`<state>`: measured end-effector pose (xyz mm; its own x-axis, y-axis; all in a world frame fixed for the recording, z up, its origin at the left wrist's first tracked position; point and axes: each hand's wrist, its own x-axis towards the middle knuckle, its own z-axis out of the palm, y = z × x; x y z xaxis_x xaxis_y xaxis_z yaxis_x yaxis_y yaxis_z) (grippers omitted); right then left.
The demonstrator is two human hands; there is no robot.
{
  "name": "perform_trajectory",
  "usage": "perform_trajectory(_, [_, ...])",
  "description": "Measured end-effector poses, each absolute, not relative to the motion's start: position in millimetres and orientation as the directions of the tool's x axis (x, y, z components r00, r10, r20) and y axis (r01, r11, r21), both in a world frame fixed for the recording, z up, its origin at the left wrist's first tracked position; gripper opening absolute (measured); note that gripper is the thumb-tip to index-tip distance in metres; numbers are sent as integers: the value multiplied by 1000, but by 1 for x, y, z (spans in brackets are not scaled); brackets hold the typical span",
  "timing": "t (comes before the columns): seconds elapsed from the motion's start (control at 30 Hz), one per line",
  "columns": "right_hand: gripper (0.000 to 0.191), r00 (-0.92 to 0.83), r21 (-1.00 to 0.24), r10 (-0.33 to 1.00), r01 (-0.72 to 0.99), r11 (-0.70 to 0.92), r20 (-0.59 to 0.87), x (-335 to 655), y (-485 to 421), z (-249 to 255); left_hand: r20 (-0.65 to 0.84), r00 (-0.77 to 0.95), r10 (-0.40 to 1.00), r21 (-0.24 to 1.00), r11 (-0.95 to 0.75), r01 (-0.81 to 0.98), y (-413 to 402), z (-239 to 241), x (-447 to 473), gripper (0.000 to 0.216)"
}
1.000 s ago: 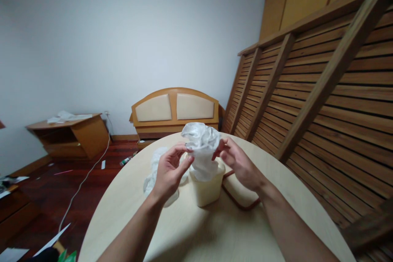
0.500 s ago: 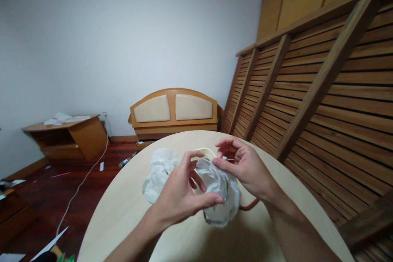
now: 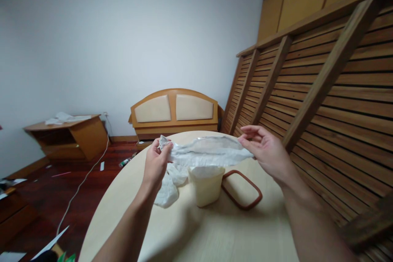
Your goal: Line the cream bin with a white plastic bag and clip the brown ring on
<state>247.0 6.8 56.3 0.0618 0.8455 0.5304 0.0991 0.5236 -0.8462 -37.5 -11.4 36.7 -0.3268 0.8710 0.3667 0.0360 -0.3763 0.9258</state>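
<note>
A thin white plastic bag [image 3: 208, 153] is stretched sideways between my two hands, above the table. My left hand [image 3: 158, 157] is closed on its bunched left end. At the other end, my right hand [image 3: 265, 149] pinches the bag's edge between thumb and fingers. Below the bag stands a small cream-coloured bin [image 3: 205, 188], its top partly covered by the hanging plastic. A brown rounded-rectangular ring [image 3: 257, 201] lies to the right of the bin. More crumpled white plastic [image 3: 167, 192] rests on the table to the left of the bin.
The round pale table [image 3: 123, 221] fills the foreground. Behind it stands a headboard [image 3: 172, 108] with padded panels. A slatted wooden frame [image 3: 307, 102] leans along the right. At left are a low cabinet [image 3: 89, 139] and a cable [image 3: 82, 190] on the dark red floor.
My hands have moved apart and spread the crumpled bag out wide. My left hand went left and up, my right hand right. The bin and the brown ring now show more fully.
</note>
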Motion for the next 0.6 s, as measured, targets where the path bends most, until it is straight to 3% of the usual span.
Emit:
perform_trajectory(0.17, [44,-189,-852,901,298,431,390,262,3,54,574,-306,759,803,-449,392,-7,32,-46,41])
perform_trajectory(0.3, [43,-377,-767,849,392,508,370,258,-12,61,714,-145,685,617,-517,593,-13,28,-40,40])
perform_trajectory(0.47, [57,-605,-707,765,441,554,222,244,-22,59,657,134,742,521,-575,631,-20,23,-28,17])
perform_trajectory(0.6, [52,-666,-614,730,515,598,154,232,-28,53,573,268,775,493,-587,642,-23,22,-21,13])
